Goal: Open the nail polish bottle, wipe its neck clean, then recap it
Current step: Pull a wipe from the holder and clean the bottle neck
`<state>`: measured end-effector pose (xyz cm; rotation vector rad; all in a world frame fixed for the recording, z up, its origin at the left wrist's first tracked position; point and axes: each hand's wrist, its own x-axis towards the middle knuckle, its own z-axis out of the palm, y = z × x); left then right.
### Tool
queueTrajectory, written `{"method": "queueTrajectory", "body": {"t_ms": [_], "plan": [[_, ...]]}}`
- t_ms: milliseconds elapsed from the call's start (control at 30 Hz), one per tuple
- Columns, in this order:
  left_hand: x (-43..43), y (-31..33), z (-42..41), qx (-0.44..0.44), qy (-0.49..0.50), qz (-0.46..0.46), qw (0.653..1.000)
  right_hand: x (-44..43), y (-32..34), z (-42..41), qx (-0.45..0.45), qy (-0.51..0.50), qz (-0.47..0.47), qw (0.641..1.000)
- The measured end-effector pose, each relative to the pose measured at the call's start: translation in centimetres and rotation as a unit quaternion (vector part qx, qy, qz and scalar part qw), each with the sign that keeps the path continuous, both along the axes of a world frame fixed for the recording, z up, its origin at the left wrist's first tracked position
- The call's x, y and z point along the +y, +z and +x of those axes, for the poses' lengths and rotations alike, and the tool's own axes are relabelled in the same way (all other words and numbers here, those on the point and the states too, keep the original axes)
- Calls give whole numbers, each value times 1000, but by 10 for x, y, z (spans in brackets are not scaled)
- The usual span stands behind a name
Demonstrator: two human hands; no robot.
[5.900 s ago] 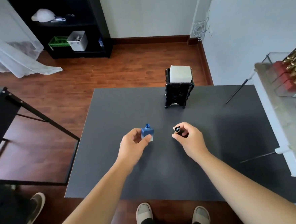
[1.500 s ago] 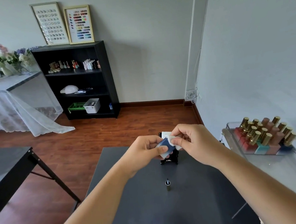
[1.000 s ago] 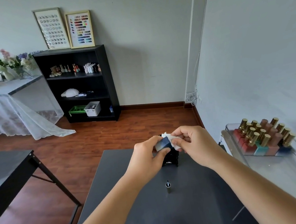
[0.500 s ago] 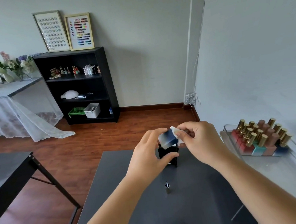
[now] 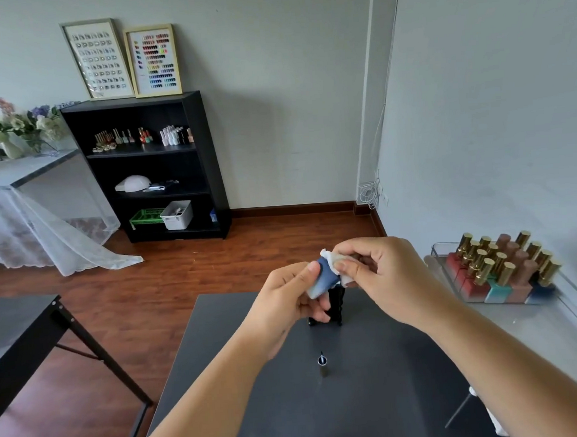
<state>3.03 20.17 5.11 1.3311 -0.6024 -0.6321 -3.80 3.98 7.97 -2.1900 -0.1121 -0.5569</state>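
Note:
My left hand (image 5: 286,303) holds the blue nail polish bottle (image 5: 323,277) up above the dark table (image 5: 245,402), tilted with its neck toward the right. My right hand (image 5: 379,273) pinches a white wipe (image 5: 334,261) around the bottle's neck, which the wipe hides. The black cap with its brush (image 5: 322,364) stands upright on the table below my hands, brush pointing up.
A black wipe holder (image 5: 334,304) stands on the table behind my hands, mostly hidden. At the right, a clear tray (image 5: 565,287) on a light counter holds several gold-capped polish bottles. A black shelf (image 5: 153,166) stands against the far wall, and another black table (image 5: 18,326) is at the left.
Since half a second ago my hands stay raised with the bottle and wipe; the right hand's fingers have shifted slightly around the neck. Earlier, the bottle and cap were held low over the table.

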Motion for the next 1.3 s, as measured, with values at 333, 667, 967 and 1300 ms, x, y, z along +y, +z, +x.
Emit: {"method": "queueTrajectory", "body": {"t_ms": [333, 667, 967, 1300], "plan": [[-4, -15, -5, -454, 226, 140, 850, -2, 0, 3, 19, -64, 41, 997], [-4, -5, -3, -259, 138, 37, 955, -6, 6, -2, 32, -28, 34, 999], [-11, 0, -8, -241, 165, 57, 955, -7, 11, 0, 7, -49, 24, 998], [-13, -8, 0, -566, 264, 83, 777, -11, 9, 1, 32, -41, 62, 997]]}}
